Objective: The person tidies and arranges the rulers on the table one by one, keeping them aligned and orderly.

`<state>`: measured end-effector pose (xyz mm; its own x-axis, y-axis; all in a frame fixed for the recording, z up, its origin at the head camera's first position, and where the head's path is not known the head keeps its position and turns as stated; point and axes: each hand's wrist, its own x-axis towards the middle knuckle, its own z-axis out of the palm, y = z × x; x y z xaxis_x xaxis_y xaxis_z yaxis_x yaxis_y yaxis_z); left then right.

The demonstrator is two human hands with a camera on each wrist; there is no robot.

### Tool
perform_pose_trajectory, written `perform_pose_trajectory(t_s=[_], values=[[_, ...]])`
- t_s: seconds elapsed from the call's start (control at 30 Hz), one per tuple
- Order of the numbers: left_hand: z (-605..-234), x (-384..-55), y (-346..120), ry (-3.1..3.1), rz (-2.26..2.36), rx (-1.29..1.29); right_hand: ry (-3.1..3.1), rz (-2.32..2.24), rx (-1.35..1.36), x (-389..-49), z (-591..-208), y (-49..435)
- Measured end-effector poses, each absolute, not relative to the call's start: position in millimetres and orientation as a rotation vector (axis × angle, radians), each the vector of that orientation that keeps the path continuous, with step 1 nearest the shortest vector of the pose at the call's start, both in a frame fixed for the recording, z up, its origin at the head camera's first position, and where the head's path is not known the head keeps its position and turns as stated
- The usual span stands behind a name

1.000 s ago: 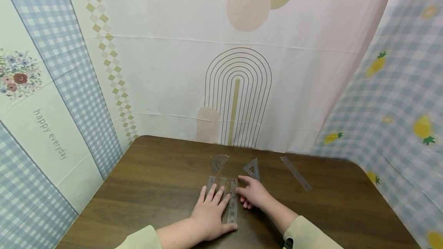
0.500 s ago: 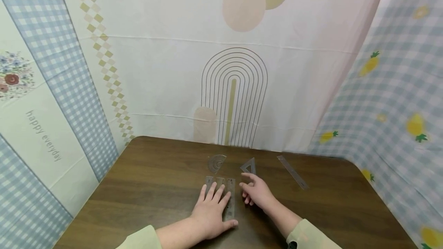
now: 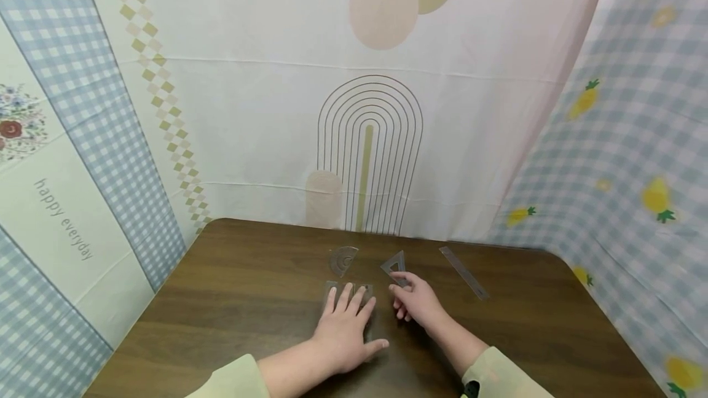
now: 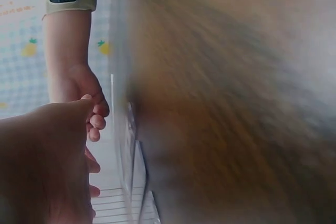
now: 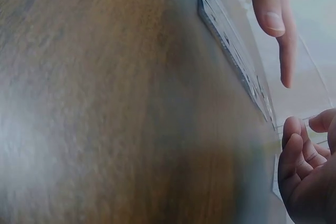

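Fingers spread, my left hand (image 3: 344, 336) is over several clear rulers (image 3: 329, 290) that lie side by side on the table and covers most of them. In the right wrist view a gap shows between the left fingers and the rulers (image 5: 231, 40), so the hand is raised off them. My right hand (image 3: 418, 304) hovers just right of the rulers, its fingers loosely bent around nothing. Its index finger overlaps the near part of a clear set square (image 3: 391, 260) in the head view; the right wrist view shows the right hand (image 5: 310, 177) above the surface.
A clear protractor (image 3: 343, 261) lies beyond the rulers. Another clear ruler (image 3: 464, 273) lies at a slant on the right. The brown wooden table (image 3: 232, 275) has patterned curtains (image 3: 265, 128) behind and at both sides.
The left hand has lifted from the rulers and shifted slightly forward and right. The right hand has drawn away from the rightmost ruler's edge. The head view has swung slightly right.
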<state>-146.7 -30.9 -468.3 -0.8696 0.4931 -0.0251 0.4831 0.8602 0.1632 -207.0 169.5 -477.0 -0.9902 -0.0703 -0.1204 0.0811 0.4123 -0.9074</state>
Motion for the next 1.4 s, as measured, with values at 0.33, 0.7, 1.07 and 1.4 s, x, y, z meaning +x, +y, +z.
perform_pose_trajectory(t_s=[0.33, 0.7, 1.07, 1.4], values=[[-463.4, -150.9, -7.5, 2.974, 0.280, 0.762, 2.563, -1.660, 0.082, -208.5, -470.3, 183.3], [-456.2, -152.4, 18.7, 2.972, 0.306, 0.763, 2.587, -1.673, 0.166, -214.9, -467.8, 202.3], [-457.4, -158.1, 39.6, 2.958, 0.353, 0.735, 2.631, -1.608, 0.188, -223.0, -469.2, 229.8], [-462.5, -162.3, 60.2, 2.947, 0.307, 0.710, 2.704, -1.524, 0.189, -232.8, -472.1, 258.1]])
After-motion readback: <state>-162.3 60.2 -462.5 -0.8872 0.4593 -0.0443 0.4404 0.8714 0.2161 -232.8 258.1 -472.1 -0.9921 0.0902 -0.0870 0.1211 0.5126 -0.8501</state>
